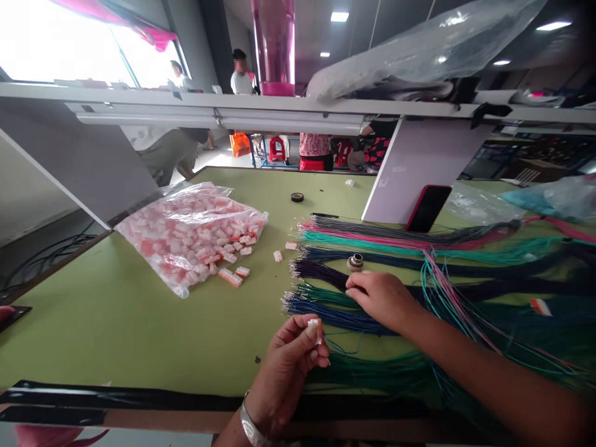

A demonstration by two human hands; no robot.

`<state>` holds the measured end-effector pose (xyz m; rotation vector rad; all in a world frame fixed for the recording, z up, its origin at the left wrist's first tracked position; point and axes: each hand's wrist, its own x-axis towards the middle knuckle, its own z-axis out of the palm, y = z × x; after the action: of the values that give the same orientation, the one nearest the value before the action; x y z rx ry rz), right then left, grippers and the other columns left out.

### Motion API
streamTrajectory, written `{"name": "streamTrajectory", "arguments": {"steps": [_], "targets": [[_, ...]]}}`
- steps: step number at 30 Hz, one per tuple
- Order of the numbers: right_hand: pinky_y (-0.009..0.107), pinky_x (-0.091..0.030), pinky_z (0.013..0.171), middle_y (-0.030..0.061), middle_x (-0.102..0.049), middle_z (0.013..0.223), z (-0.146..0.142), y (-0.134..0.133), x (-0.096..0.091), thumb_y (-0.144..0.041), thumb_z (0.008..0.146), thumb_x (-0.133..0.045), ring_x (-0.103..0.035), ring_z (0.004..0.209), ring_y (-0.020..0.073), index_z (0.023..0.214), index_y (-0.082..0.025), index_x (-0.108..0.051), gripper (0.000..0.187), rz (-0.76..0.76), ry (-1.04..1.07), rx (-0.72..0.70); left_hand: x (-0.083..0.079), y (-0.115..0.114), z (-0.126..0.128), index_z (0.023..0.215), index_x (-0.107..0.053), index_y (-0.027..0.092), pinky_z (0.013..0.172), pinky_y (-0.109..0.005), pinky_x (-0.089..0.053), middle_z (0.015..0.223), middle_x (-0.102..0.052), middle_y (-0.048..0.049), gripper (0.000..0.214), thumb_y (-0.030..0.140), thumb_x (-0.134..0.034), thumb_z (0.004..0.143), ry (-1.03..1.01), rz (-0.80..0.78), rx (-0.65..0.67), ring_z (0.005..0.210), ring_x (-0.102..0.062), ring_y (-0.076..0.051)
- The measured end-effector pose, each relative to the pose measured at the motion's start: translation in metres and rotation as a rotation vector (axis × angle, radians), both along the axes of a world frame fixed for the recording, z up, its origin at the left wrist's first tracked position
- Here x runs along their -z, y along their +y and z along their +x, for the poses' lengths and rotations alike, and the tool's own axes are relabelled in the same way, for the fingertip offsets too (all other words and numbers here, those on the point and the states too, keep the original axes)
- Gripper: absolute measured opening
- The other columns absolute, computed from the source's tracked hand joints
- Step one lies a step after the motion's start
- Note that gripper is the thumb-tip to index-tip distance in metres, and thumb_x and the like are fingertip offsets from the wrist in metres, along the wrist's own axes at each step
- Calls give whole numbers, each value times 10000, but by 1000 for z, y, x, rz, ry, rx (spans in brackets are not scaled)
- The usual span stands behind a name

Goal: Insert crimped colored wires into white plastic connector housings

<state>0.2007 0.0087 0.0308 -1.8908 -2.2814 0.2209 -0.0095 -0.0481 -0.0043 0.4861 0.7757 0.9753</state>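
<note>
My left hand (295, 351) pinches a small white and orange connector housing (315, 330) between thumb and fingers, near the table's front edge. Thin blue-green wires (344, 346) trail just right of it; whether they join the housing is hard to tell. My right hand (379, 299) reaches over the wire bundles, its thumb and fingers closed together at the dark purple wires (321, 273). What lies between those fingertips is hidden. Below that bundle are green wires (321, 293) and blue wires (335, 315), their metal-tipped ends pointing left.
A clear bag (186, 230) spills connector housings (230, 277) on the left. Black tape (297, 197), a metal ring-shaped part (355, 261) and a phone (428, 208) leaning on a divider (395, 174) stand farther back. A shelf (279, 107) crosses above. People sit beyond.
</note>
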Motion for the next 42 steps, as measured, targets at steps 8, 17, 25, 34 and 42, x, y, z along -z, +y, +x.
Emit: {"name": "streamTrajectory", "arguments": {"steps": [8, 17, 25, 34, 42], "targets": [[298, -367, 679, 113, -702, 876, -15, 35, 29, -209, 875, -582, -645, 808, 229, 809, -171, -684, 127, 3, -152, -45, 3, 2, -2, 926, -648, 131, 584, -219, -496, 745, -571, 0, 196, 256, -730, 800, 7, -15, 25, 610, -560, -84], [269, -358, 659, 28, -635, 758, 12, 32, 16, -213, 906, -506, -570, 700, 158, 798, -184, -593, 141, 111, 93, -97, 2, 3, -2, 912, -662, 140, 574, -221, -491, 741, -582, -2, 215, 270, -758, 772, 10, -44, 33, 605, -568, -90], [202, -396, 552, -25, -553, 714, -2, 3, -7, -262, 939, -487, -481, 607, 100, 970, -178, -590, 136, 65, 587, -326, 1, 1, -2, 929, -663, 136, 572, -211, -499, 748, -591, -1, 210, 243, -755, 774, -40, -68, 44, 597, -571, -82], [195, -386, 526, -20, -565, 674, -28, -48, -14, -213, 873, -592, -483, 598, 94, 767, -168, -637, 124, -117, 904, -281, 3, -2, 1, 925, -655, 131, 532, -197, -503, 682, -596, 2, 163, 207, -724, 798, -133, -69, 100, 564, -572, -84], [203, -269, 429, -36, -495, 558, -25, -65, 10, -204, 809, -574, -355, 480, 71, 667, -149, -649, 170, -142, 938, -46, 1, -4, 5, 942, -664, 124, 514, -193, -514, 674, -609, 1, 136, 174, -694, 819, -154, -104, 116, 549, -592, -81]]}}
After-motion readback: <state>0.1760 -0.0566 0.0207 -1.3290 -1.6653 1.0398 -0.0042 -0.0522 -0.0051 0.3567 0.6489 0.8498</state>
